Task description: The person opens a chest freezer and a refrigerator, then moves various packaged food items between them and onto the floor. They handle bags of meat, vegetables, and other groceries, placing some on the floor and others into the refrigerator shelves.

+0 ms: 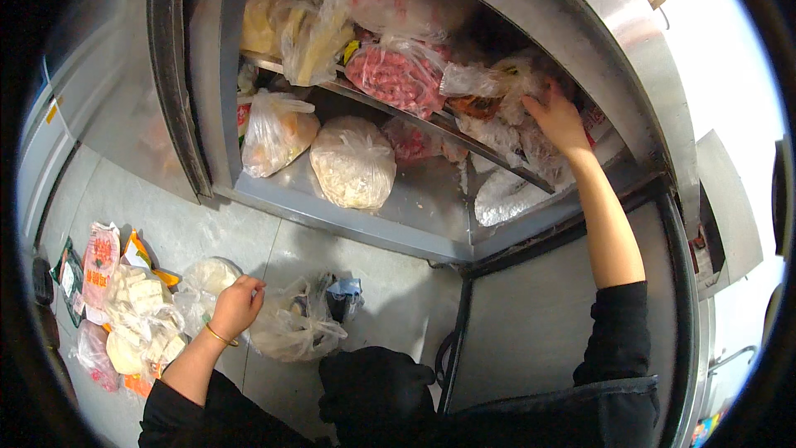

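My right hand (555,117) reaches into the right end of the upper shelf of a metal refrigerator cabinet. Its thumb and fingers are spread against a clear plastic bag (519,84); whether they grip it is not plain. Below that hand are crumpled frosty plastic bags (497,134). My left hand (235,308), with a gold bangle (221,336) at the wrist, hovers low over the floor. Its fingers are curled in and nothing shows in them. Near it are a bag of pale food (212,275) and a clear plastic bag with dark contents (295,330).
The upper shelf holds a bag of red meat pieces (398,78) and bagged yellowish sticks (305,37). Below sit a large bag of pale food (353,165) and a knotted bag (273,134). Bagged white blocks (146,298) lie on the floor. An open door (528,311) stands at right.
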Tool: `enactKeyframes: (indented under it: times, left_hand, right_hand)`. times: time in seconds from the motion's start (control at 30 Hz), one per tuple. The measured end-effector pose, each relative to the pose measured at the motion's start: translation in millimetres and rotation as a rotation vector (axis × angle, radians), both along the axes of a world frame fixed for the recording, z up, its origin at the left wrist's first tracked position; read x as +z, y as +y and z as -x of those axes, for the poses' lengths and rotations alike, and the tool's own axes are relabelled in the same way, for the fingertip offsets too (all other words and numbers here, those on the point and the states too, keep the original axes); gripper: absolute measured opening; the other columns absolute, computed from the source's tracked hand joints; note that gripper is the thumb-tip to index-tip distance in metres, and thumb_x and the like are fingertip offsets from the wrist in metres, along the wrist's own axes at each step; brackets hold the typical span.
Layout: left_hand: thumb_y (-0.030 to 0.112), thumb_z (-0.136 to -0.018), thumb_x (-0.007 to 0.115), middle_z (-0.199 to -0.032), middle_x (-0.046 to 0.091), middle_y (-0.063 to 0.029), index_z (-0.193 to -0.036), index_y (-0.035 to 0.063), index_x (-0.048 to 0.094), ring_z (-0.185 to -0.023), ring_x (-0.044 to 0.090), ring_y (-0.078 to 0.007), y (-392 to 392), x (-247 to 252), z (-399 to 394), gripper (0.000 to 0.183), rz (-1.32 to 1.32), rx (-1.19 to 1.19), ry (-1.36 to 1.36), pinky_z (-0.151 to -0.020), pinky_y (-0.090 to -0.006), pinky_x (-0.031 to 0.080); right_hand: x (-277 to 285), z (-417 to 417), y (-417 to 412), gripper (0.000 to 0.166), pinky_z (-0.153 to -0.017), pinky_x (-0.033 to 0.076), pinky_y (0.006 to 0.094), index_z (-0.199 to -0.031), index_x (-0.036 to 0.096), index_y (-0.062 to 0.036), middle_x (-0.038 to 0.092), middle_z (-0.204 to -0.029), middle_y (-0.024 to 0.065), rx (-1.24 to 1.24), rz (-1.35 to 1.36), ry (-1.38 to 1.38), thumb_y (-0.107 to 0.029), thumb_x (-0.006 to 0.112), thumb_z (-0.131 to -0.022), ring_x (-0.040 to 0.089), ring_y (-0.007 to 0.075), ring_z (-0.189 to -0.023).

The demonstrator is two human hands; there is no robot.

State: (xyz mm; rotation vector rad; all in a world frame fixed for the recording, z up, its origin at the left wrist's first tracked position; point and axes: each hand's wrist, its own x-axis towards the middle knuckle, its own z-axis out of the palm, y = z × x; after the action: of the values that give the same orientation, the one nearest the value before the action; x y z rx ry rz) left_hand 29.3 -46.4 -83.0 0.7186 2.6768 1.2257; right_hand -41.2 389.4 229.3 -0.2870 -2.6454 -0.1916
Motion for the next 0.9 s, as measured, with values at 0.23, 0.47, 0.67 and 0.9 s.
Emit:
enactKeyframes:
  times: [0.23, 0.47, 0.67, 0.9]
  left_hand:
    - [0.007, -0.071, 0.05, -0.075, 0.052, -0.0141, -0.081, 0.0013, 0.053, -0.059, 0.052, -0.0261, 1, 3, -1, 0.013, -0.016, -0.019, -0.018, -0.055, -0.0308, 0.042]
    - [0.01, -0.071, 0.05, -0.075, 0.052, -0.0118, -0.079, 0.0039, 0.053, -0.062, 0.052, -0.0277, 1, 2, -2, 0.011, -0.003, -0.008, -0.021, -0.056, -0.033, 0.042]
    - [0.009, -0.07, 0.05, -0.074, 0.052, -0.0117, -0.078, 0.0039, 0.053, -0.063, 0.052, -0.0277, -2, 2, -3, 0.01, -0.001, 0.004, 0.003, -0.056, -0.0333, 0.042]
    - [0.008, -0.071, 0.05, -0.073, 0.051, -0.0122, -0.079, 0.0033, 0.053, -0.061, 0.052, -0.027, -5, 7, -2, 0.01, -0.024, 0.027, 0.005, -0.055, -0.0325, 0.042]
  right_hand:
    - [-25, 1, 20, 0.046, -0.071, 0.04, 0.0355, -0.084, 0.056, -0.002, 0.055, -0.08, 0.019, -0.214, -0.072, -0.433, -0.044, 0.05, -0.067, 0.054, 0.028, -0.081]
    - [-72, 15, 25, 0.04, -0.067, 0.041, 0.0354, -0.082, 0.057, -0.0031, 0.056, -0.082, 0.0169, -0.2, -0.04, -0.327, -0.037, 0.058, -0.061, 0.054, 0.0288, -0.079]
    - [-59, 36, 50, 0.035, -0.07, 0.041, 0.0367, -0.087, 0.056, -0.0042, 0.055, -0.086, 0.0172, -0.153, 0.003, -0.186, -0.026, 0.059, -0.06, 0.052, 0.0314, -0.082]
    - [-61, 42, 61, 0.029, -0.069, 0.042, 0.0382, -0.084, 0.057, -0.0023, 0.055, -0.083, 0.0203, -0.086, -0.029, 0.187, -0.026, 0.054, -0.067, 0.053, 0.0333, -0.078]
